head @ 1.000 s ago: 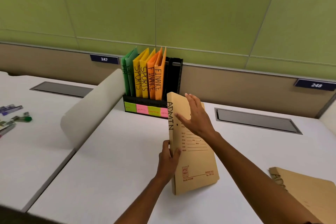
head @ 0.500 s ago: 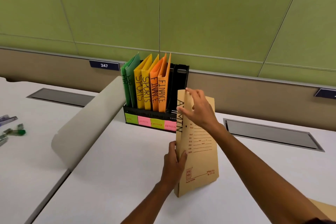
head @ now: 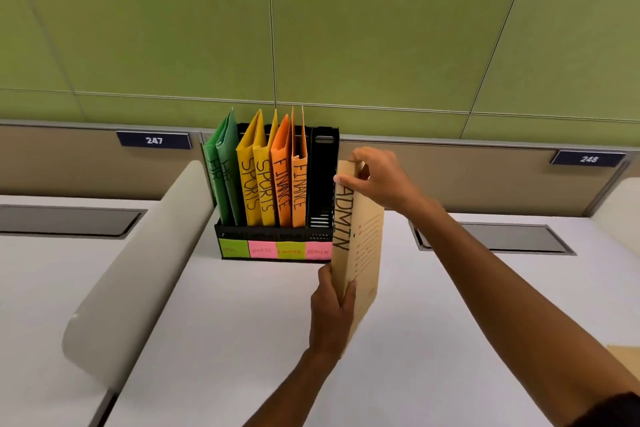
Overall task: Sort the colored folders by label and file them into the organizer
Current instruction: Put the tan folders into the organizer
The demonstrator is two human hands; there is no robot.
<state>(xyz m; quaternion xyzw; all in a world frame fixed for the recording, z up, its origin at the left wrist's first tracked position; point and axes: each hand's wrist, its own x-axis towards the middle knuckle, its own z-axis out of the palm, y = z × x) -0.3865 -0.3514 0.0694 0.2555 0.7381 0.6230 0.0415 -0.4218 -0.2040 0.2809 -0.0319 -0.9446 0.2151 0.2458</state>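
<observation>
A tan folder marked ADMIN point(head: 363, 246) stands upright just right of the black organizer point(head: 266, 239). My left hand point(head: 330, 308) grips its lower spine edge. My right hand point(head: 377, 177) pinches its top corner. In the organizer stand two green HR folders point(head: 221, 177), two yellow SPORTS folders point(head: 256, 180) and two orange FINANCE folders point(head: 291, 180). The rightmost slot point(head: 322, 180), above a pink ADMIN note point(head: 318, 252), holds no folder. The held folder's spine is level with that slot's right wall.
A rounded beige divider point(head: 138, 267) runs along the left of the white desk point(head: 225, 340). Grey cable hatches point(head: 498, 237) sit in the desk on both sides. A corner of another tan folder point(head: 627, 357) lies at the right edge. A green wall panel stands behind the organizer.
Both hands have carried the ADMIN folder forward and up toward the organizer's right end. My right hand has shifted from the folder's face to its top corner.
</observation>
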